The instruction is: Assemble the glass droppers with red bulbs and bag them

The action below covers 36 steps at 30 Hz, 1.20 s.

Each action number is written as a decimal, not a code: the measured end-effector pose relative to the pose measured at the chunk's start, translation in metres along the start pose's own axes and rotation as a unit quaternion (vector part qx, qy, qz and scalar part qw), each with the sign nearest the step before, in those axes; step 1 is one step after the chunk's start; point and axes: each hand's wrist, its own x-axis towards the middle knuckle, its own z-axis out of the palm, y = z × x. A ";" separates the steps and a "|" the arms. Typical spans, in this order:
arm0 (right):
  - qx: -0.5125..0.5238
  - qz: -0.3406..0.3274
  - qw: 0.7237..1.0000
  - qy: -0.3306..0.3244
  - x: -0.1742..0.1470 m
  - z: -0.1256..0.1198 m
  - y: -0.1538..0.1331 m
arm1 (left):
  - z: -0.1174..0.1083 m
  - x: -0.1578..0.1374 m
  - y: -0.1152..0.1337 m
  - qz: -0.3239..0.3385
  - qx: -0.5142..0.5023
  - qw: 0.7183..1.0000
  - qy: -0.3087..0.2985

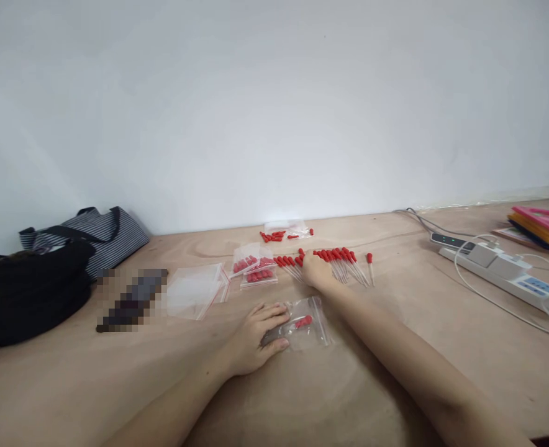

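My left hand (258,338) rests on the table with its fingers apart, touching the left end of a clear zip bag (321,323). Inside that bag lie a few red-bulbed droppers (303,321). My right hand (315,271) reaches into a row of droppers with red rubber bulbs and thin clear stems (340,256). Its fingers are curled around a dropper (301,252), though the back of the hand hides most of the grip. Left of the row, two filled zip bags (260,274) of droppers overlap.
Flat bags (193,290) are stacked to the left, near a blurred dark object (135,301). Loose red bulbs (272,236) lie by the wall. A striped bag (111,239) and a black bag (36,292) stand left; a power strip (489,267) with cables and coloured items (542,228) lie right.
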 end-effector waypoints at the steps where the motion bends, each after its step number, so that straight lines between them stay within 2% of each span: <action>1: 0.005 -0.004 1.000 0.003 0.000 0.000 -0.001 | 0.000 0.000 0.000 0.001 0.000 1.000 0.002; 5: 0.049 -0.034 0.998 0.030 -0.004 -0.004 0.002 | 0.000 -0.001 0.000 0.003 0.001 1.000 0.002; 9: 0.123 -0.089 0.987 0.056 -0.018 -0.015 0.028 | 0.000 -0.001 0.000 0.006 -0.003 1.000 0.010; 11: 0.283 -0.121 0.946 0.100 -0.029 -0.017 0.048 | 0.001 -0.001 -0.001 0.007 -0.004 1.000 0.014; 13: 0.414 -0.120 0.898 0.089 -0.041 -0.015 0.066 | 0.001 -0.001 -0.002 0.007 -0.004 1.000 0.011; 16: 0.529 -0.092 0.840 0.077 -0.059 -0.007 0.085 | 0.001 -0.001 -0.003 0.000 0.001 1.000 0.003; 21: 0.589 -0.048 0.805 0.050 -0.075 0.008 0.086 | 0.001 -0.002 -0.001 -0.005 -0.002 1.000 0.011; 27: 0.642 -0.042 0.765 0.014 -0.079 0.014 0.072 | 0.002 -0.004 -0.001 -0.016 -0.013 0.999 0.028; 31: 0.647 -0.048 0.760 -0.036 -0.085 0.015 0.066 | 0.002 -0.004 -0.001 -0.020 -0.018 0.999 0.028; 36: 0.596 -0.037 0.800 -0.054 -0.093 0.014 0.060 | 0.001 -0.004 0.001 -0.017 -0.018 0.999 0.027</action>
